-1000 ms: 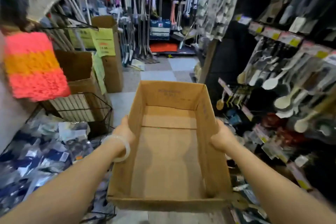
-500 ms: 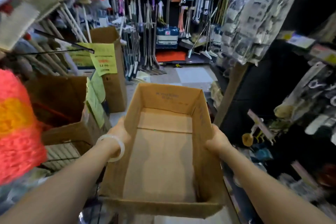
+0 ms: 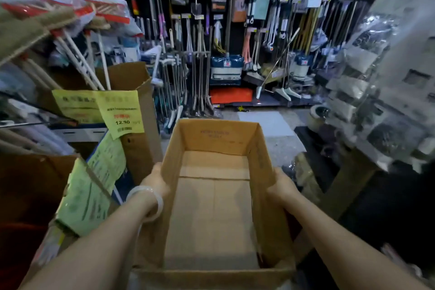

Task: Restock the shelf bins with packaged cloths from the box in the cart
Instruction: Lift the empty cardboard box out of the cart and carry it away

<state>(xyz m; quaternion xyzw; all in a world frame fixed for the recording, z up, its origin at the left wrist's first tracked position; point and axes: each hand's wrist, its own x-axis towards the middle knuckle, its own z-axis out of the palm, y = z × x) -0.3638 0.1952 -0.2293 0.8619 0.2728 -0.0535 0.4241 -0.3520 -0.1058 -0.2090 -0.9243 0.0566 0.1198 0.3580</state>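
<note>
I hold an open brown cardboard box (image 3: 214, 198) in front of me, level, with nothing inside it. My left hand (image 3: 155, 183), with a pale bangle on the wrist, grips the box's left wall. On the right wall sits my right hand (image 3: 281, 187), gripping it from outside. No packaged cloths, shelf bins or cart show in this view.
Tall cardboard boxes (image 3: 138, 125) with yellow price signs and brooms stand at my left. Mops and brooms (image 3: 197, 54) hang on the far wall across a tiled floor (image 3: 266, 122). Bagged goods (image 3: 386, 82) hang on racks at my right.
I have carried the box forward and turned left along the aisle. The wire bins of packets and the pink-orange cloth have left the view. Both hands keep their grip.
</note>
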